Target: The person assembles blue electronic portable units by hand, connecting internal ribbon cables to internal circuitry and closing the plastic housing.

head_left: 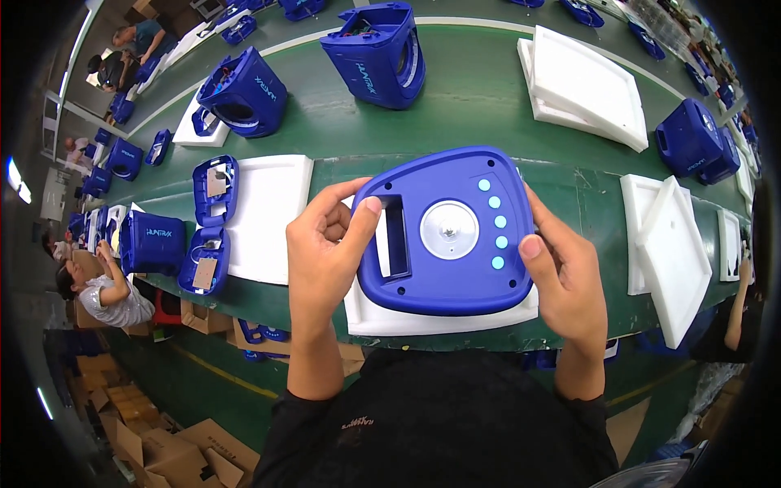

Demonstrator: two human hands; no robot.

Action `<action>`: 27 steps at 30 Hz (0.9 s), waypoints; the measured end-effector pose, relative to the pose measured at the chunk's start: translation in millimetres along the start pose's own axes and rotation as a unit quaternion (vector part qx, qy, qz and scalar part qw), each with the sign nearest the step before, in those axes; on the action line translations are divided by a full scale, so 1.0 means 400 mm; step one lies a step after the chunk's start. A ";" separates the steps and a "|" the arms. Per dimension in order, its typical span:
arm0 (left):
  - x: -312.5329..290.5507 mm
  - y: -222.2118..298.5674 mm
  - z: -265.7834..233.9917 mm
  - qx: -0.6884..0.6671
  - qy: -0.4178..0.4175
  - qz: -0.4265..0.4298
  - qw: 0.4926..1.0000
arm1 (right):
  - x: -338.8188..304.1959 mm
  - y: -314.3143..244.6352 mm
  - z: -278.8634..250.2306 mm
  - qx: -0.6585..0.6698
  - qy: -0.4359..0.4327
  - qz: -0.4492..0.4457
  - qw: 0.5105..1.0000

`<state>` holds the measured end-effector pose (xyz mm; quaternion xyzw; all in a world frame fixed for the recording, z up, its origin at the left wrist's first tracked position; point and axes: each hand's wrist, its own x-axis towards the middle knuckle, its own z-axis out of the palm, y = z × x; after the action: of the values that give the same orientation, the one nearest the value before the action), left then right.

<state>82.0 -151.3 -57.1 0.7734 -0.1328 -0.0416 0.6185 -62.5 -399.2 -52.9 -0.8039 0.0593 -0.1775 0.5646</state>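
Note:
Both my hands hold up a blue plastic housing panel [476, 285] with rounded corners. A rectangular opening lies on its left, a clear silvery round dial [449, 230] in the middle, and a row of several light-blue round buttons [500, 222] on the right. My left hand [325, 244] grips the left edge, its thumb on the front beside the opening. My right hand [565, 272] closes on the right edge, thumb against the rim. Beneath the panel lies a white foam pad [431, 324], mostly covered by it.
Left of me, blue shell parts [213, 191] lie partly on a white foam sheet [272, 220]. Open blue housings [378, 61] stand on the green bench [472, 89] beyond. Stacked foam sheets [671, 244] lean at the right. A co-worker [106, 293] sits far left; cardboard boxes [175, 455] lie on the floor.

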 end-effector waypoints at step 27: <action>0.004 -0.062 0.022 -0.108 -0.120 -0.024 0.987 | -0.026 0.019 -0.020 0.060 0.019 0.072 0.995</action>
<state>85.2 -155.1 -83.0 0.6945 -0.1827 -0.1630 0.6765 -74.2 -405.8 -59.8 -0.7588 0.1166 -0.1546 0.6219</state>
